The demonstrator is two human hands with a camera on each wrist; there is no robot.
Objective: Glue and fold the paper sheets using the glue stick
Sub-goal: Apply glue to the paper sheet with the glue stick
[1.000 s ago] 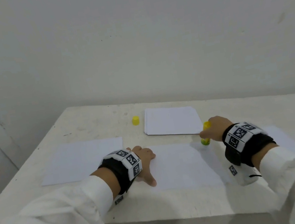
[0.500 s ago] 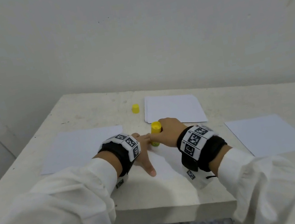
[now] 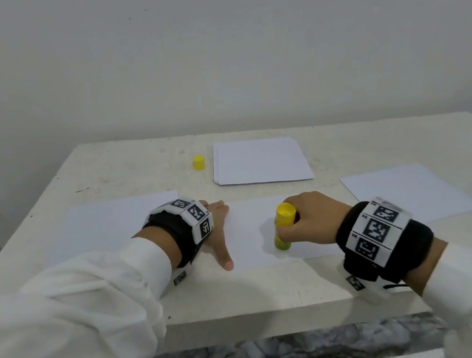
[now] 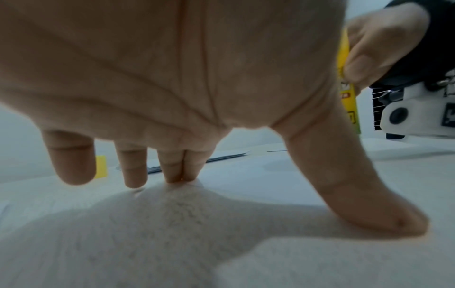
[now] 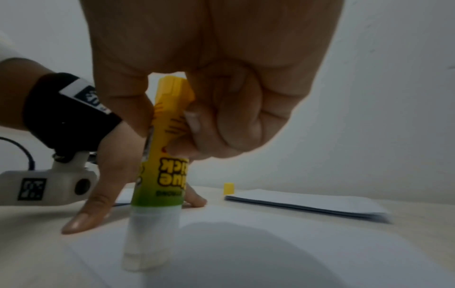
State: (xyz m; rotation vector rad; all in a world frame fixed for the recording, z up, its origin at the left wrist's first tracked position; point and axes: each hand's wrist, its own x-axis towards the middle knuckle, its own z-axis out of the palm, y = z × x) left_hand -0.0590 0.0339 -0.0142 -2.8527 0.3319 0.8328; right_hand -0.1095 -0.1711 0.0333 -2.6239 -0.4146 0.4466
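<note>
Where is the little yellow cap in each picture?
Head: the yellow cap stands on the table's far side, left of the paper stack.
Left wrist: cap at left, behind the little finger.
Right wrist: cap right of centre, behind the stack.
Shared landmark: the paper stack.

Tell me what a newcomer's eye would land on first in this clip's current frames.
The yellow glue stick stands out: the right hand holds it upright, glue end down on the middle sheet. Beside it, the left hand presses flat on that sheet's left edge. Farther back, the yellow cap sits on the table left of a paper stack.
</note>
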